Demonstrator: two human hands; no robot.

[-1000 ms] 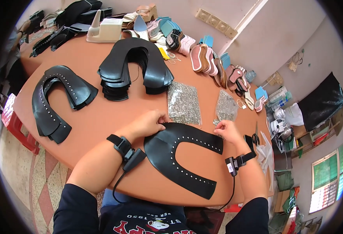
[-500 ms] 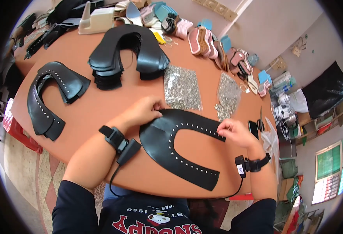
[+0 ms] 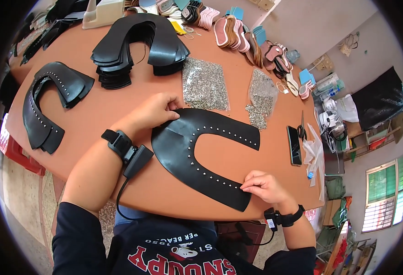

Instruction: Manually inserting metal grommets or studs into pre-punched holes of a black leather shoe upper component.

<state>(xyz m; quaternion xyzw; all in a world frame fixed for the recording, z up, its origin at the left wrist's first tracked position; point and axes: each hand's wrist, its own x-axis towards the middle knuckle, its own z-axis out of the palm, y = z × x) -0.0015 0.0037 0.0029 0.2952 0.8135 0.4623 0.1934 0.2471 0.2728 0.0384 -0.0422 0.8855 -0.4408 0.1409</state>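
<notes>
While the left hand pinched the curved black strip on the tabletop, the right hand touched its near end, fingertips closed, contents unclear; setting studs seemed the step, next move likely needing steady, precise fingertip placement.

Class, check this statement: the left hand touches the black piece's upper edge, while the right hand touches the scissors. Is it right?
Not entirely: the right hand is not at the scissors. The head view shows it at the end of the black piece's nearer arm. The left hand does touch the upper edge.
</notes>
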